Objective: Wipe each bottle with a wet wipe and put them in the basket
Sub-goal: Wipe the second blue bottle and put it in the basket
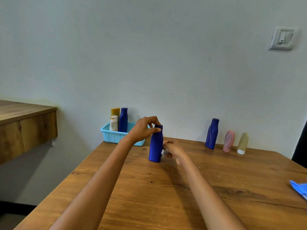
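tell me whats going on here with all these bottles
A person is wiping a blue bottle that stands upright on the wooden table. The left hand pinches its cap, and the right hand presses a wet wipe to its side. Three bottles already stand in the light blue basket. Another blue bottle, a pink tube and a beige tube wait by the wall.

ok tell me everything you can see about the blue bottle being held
The blue bottle is deep blue, matte, plastic-looking, with a narrower neck and flat cap. It stands upright on the wooden table, in front of the basket. The left hand pinches its cap; the right hand presses a white wipe against its lower side.
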